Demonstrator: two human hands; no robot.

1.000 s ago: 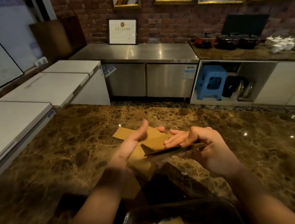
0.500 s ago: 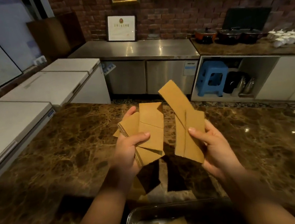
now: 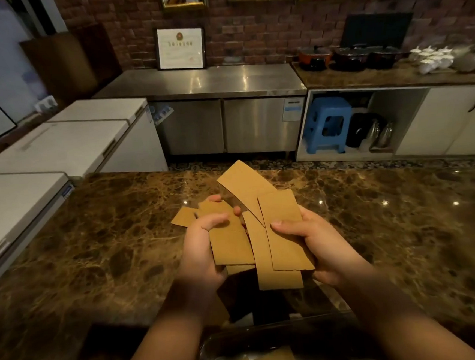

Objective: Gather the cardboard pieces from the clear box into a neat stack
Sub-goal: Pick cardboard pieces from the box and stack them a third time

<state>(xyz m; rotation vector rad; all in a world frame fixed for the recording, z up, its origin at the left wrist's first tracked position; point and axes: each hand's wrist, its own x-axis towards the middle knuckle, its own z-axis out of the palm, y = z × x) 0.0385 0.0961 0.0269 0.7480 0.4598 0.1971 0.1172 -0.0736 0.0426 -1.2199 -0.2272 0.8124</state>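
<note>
Hands (image 3: pixel 200 251) half-hiding fanned cardboard pieces (image 3: pixel 280 230)

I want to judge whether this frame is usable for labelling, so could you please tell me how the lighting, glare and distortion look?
Head view: dim and warm; small bright ceiling-light reflections dot the marble counter; the forearms and clear box at the bottom edge sit in deep shadow; wide-angle bending curves the white chest units at left; the cardboard pieces in both hands stay sharp and well lit.

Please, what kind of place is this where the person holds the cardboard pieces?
Probably a restaurant or commercial kitchen area. A stainless steel counter unit stands by the brick wall, white chest freezers stand on the left, and cooking pots sit on the far counter.
</note>
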